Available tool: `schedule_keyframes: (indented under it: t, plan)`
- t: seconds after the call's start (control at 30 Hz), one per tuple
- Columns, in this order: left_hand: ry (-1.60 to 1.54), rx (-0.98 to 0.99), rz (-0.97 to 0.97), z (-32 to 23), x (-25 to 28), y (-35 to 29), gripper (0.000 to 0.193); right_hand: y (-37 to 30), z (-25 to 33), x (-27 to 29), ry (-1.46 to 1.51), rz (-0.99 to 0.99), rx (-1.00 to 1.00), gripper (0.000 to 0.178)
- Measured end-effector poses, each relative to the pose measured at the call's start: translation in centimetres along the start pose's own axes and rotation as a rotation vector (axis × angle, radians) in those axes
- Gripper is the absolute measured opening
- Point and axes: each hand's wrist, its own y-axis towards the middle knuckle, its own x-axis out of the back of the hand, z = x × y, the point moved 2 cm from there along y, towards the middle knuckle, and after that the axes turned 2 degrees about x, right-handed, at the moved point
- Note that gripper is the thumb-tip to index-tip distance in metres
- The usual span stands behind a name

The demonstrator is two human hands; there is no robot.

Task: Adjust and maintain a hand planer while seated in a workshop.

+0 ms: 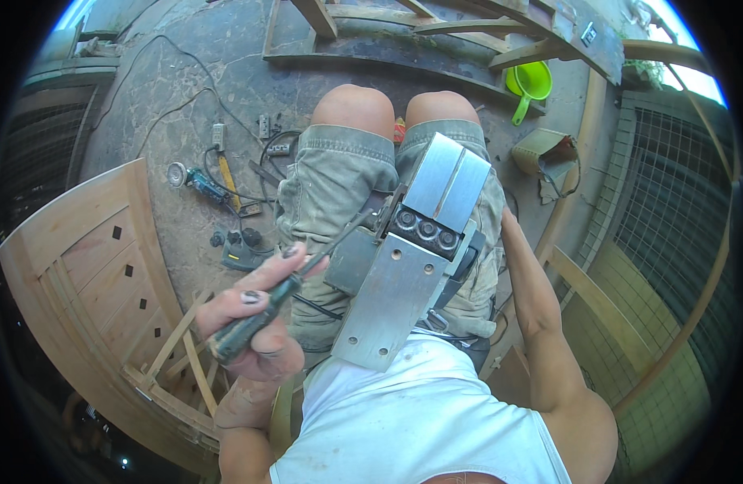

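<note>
My left hand [254,323] is closed around the dark handle of a screwdriver [285,292]. Its thin shaft slants up and right, the tip close to the side of an electric planer [394,290]. The planer lies upside down across my lap, metal sole upward. Between its two sole plates a cutter block [426,231] shows, with several round bolt heads. My right arm [539,298] reaches down beside my right thigh. The right hand's fingers are hidden behind the thigh and planer.
On the floor to the left lie an angle grinder [206,185], cords and a power strip [218,135]. A panelled wooden door [89,274] leans at the left. At the far right are a green dipper [530,83], a cut-open container [544,155] and wooden framing [436,60].
</note>
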Motion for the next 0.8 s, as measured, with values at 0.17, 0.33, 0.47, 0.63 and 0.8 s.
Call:
schedule_keyframes:
  t: [0.17, 0.33, 0.47, 0.63, 0.8]
  plan:
    - [-0.049, -0.109, 0.289, 2.7, 0.5, -1.3, 0.047, -9.0, 3.8, 6.2, 0.182, -0.348, -0.285, 0.06]
    - [-0.178, -0.132, 0.188, 5.1, 1.1, -2.7, 0.045, -18.4, 10.7, 12.3, 1.045, -0.28, -0.313, 0.053]
    - [-0.264, -0.13, 0.184, 6.3, 1.2, -4.0, 0.041, -22.9, 15.4, 14.9, 1.265, -0.267, -0.155, 0.046]
    - [-0.269, -0.194, 0.147, 6.7, 0.6, -4.3, 0.04, -24.2, 32.8, 13.7, 1.31, -0.405, -0.028, 0.05]
    - [-0.279, -0.177, 0.13, 6.8, 0.5, -4.2, 0.039, -24.2, 34.2, 16.6, 0.642, -0.245, 0.112, 0.045]
